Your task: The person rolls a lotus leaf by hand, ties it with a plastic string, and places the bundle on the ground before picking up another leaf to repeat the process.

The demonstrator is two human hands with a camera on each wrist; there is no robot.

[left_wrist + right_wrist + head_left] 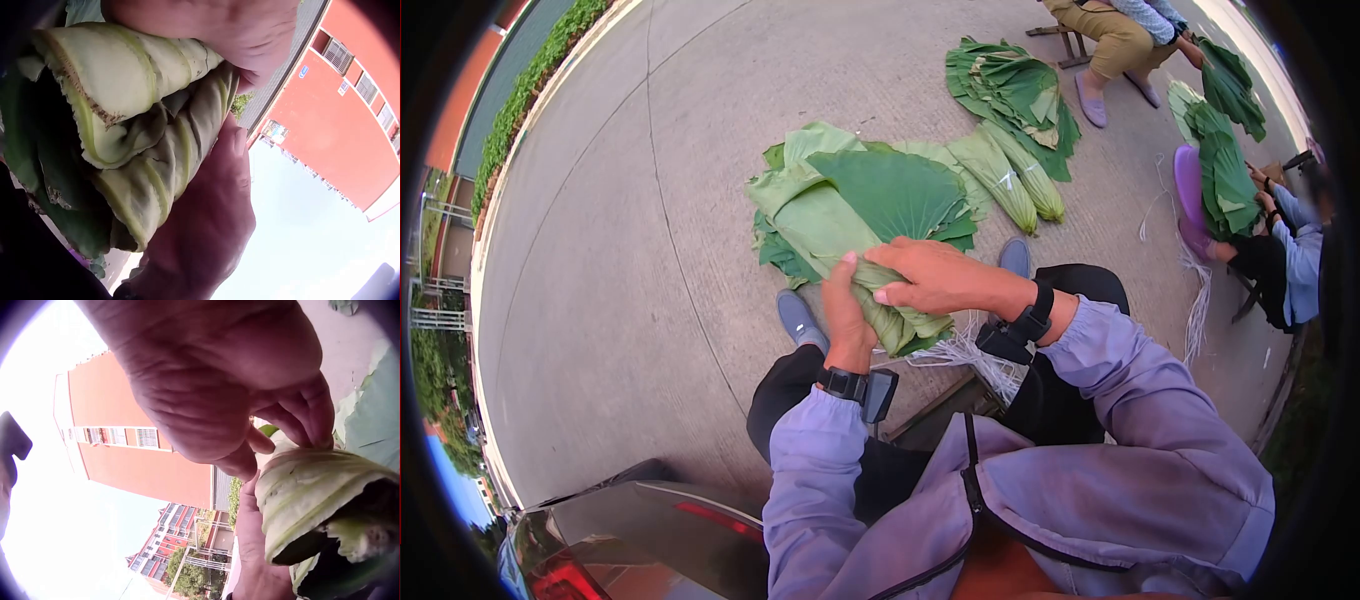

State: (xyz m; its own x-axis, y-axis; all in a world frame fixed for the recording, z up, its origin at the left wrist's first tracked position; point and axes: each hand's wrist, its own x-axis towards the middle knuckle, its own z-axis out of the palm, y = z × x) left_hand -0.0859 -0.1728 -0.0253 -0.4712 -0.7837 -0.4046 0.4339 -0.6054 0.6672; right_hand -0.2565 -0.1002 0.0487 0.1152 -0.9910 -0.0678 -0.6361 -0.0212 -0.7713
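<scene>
A folded bundle of green lotus leaves [895, 305] lies between both hands above my knees. My left hand [845, 310] grips its left side from below, fingers curled up round it. My right hand [935, 278] lies over the top, fingers wrapped round the fold. In the left wrist view the rolled pale-green leaf bundle [137, 125] shows its cut edges, held between the left palm [206, 231] and the right hand [237, 25]. The right wrist view shows the right hand [219, 394] over the leaf roll [319, 500].
A heap of flat lotus leaves [850, 195] lies on the concrete ahead, with rolled bundles [1015, 180] and another pile [1010, 85] beyond. White strings [970, 355] lie by my feet. Seated people [1125, 35] with leaves [1225, 175] are at the right. A dark object [640, 540] is at lower left.
</scene>
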